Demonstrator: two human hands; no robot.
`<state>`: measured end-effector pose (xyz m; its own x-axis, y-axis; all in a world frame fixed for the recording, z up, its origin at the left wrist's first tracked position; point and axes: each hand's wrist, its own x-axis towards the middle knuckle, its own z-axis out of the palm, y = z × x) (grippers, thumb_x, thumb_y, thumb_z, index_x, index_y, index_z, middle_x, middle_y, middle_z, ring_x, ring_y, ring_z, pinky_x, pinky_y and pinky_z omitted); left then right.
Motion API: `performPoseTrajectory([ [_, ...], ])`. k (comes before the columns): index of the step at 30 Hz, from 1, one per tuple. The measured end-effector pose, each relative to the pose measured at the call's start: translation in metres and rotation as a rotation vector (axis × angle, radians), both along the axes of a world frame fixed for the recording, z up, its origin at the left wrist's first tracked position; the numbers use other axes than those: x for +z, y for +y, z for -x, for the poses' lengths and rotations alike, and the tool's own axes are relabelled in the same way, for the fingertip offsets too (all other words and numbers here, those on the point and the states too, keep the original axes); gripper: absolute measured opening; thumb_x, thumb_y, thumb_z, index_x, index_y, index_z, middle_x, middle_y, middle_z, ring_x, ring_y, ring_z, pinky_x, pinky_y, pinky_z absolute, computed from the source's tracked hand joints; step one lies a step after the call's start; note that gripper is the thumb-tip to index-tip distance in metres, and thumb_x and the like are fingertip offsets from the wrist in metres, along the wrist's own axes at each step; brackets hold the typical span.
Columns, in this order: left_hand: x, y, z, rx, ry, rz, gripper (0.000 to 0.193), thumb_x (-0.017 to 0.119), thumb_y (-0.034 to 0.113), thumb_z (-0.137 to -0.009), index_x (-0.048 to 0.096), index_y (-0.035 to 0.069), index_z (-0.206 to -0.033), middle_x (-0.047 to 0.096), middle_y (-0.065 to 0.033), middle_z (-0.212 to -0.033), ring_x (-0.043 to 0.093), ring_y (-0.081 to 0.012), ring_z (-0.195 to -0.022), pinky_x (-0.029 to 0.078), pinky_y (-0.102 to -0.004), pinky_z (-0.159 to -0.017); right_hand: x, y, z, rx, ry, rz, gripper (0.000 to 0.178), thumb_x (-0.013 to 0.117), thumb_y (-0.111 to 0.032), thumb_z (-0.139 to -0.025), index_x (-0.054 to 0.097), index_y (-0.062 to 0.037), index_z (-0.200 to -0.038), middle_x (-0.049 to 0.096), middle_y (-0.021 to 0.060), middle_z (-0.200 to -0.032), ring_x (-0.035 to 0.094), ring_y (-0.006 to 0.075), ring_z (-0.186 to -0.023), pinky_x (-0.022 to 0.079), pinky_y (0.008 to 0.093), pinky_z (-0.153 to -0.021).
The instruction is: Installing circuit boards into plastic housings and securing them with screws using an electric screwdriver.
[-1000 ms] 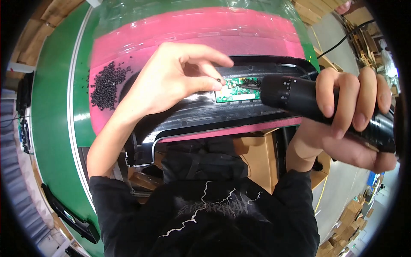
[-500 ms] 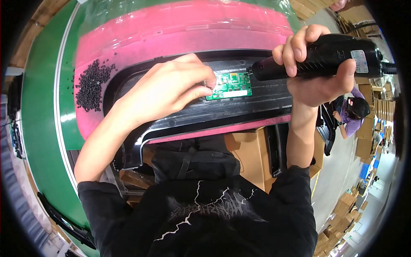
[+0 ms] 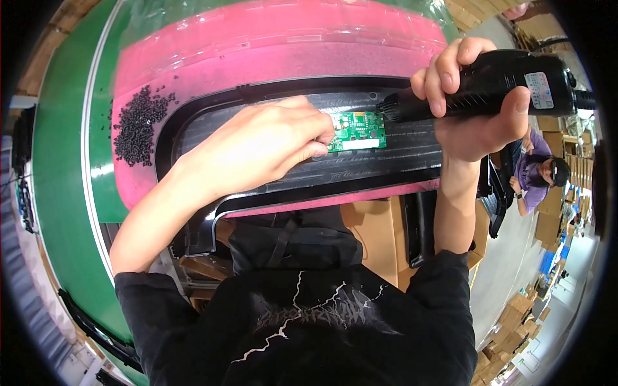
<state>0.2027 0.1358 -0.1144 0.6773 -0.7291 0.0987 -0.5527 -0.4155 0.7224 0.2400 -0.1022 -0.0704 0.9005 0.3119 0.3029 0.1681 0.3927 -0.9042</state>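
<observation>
Okay, one green table (image 3: pixel 71 161), its long pale-edged strip running down the left. One pink mat (image 3: pixel 290 61) on it, with clear plastic wrap (image 3: pixel 283 32) over the far side. One black plastic shell (image 3: pixel 405 157) on the mat, raised rim along far and near edges, left end curving toward the near side. One cardboard box (image 3: pixel 370 231) near, below the shell. One black power screwdriver (image 3: pixel 508 74) at right; right hand (image 3: pixel 473 96) wrapped round it, fingers curled over the far side. One green circuit board (image 3: pixel 354 132) inside the shell, gap to both rims; screwdriver nose at its far right corner, contact unclear. Left hand (image 3: pixel 270 138) bent, fingers drawn together at the board's left end; can't tell what's pinched. One pile of small black screws (image 3: pixel 138 128), far left, too many to count.
</observation>
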Motion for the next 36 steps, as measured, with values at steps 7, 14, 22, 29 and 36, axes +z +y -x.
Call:
performPoseTrajectory([
  [7, 0.01, -0.003, 0.001, 0.003, 0.1, -0.099, 0.012, 0.061, 0.009, -0.084, 0.055, 0.002, -0.092, 0.065, -0.0123, -0.1, 0.062, -0.0332, -0.09, 0.052, -0.0388, -0.075, -0.003, 0.006, -0.005, 0.052, -0.071, 0.136, 0.048, 0.051, -0.052, -0.084, 0.048, -0.0049, -0.096, 0.047, 0.0017, -0.068, 0.039, 0.0086, -0.046, 0.032, 0.026, -0.049],
  [14, 0.012, 0.006, 0.01, 0.049, 0.057, -0.061, 0.014, 0.06, 0.011, -0.084, 0.056, 0.001, -0.093, 0.065, -0.0129, -0.099, 0.063, -0.0329, -0.09, 0.051, -0.0396, -0.075, 0.009, 0.013, 0.011, 0.025, -0.038, 0.125, 0.054, 0.052, -0.055, -0.079, 0.049, -0.0037, -0.096, 0.046, 0.002, -0.067, 0.042, 0.0118, -0.05, 0.035, 0.0297, -0.055],
  [22, 0.01, 0.024, 0.007, 0.101, -0.169, 0.256, 0.016, 0.067, 0.01, -0.078, 0.06, 0.0, -0.09, 0.065, -0.0121, -0.086, 0.062, -0.0296, -0.078, 0.051, -0.0365, -0.07, 0.043, 0.052, 0.038, 0.064, -0.066, -0.36, 0.047, 0.064, -0.053, -0.072, 0.048, -0.0118, -0.089, 0.046, -0.0051, -0.067, 0.043, 0.0064, -0.045, 0.036, 0.026, -0.051],
  [29, 0.009, 0.031, 0.01, 0.133, -0.377, 0.342, 0.02, 0.071, 0.003, -0.071, 0.06, 0.0, -0.087, 0.064, -0.0104, -0.084, 0.061, -0.0265, -0.076, 0.048, -0.0351, -0.066, 0.047, 0.065, 0.038, 0.087, -0.141, -0.346, 0.05, 0.065, -0.053, -0.07, 0.05, -0.0108, -0.092, 0.046, -0.0054, -0.068, 0.044, 0.0062, -0.046, 0.037, 0.026, -0.053],
  [36, 0.017, 0.029, 0.009, 0.22, -0.383, 0.322, 0.019, 0.071, 0.002, -0.07, 0.062, 0.0, -0.087, 0.065, -0.0106, -0.08, 0.062, -0.0271, -0.071, 0.048, -0.0347, -0.067, 0.047, 0.075, 0.037, -0.05, -0.087, -0.286, 0.051, 0.057, -0.057, -0.074, 0.047, -0.011, -0.092, 0.044, -0.0041, -0.07, 0.041, 0.0069, -0.048, 0.036, 0.0272, -0.056],
])
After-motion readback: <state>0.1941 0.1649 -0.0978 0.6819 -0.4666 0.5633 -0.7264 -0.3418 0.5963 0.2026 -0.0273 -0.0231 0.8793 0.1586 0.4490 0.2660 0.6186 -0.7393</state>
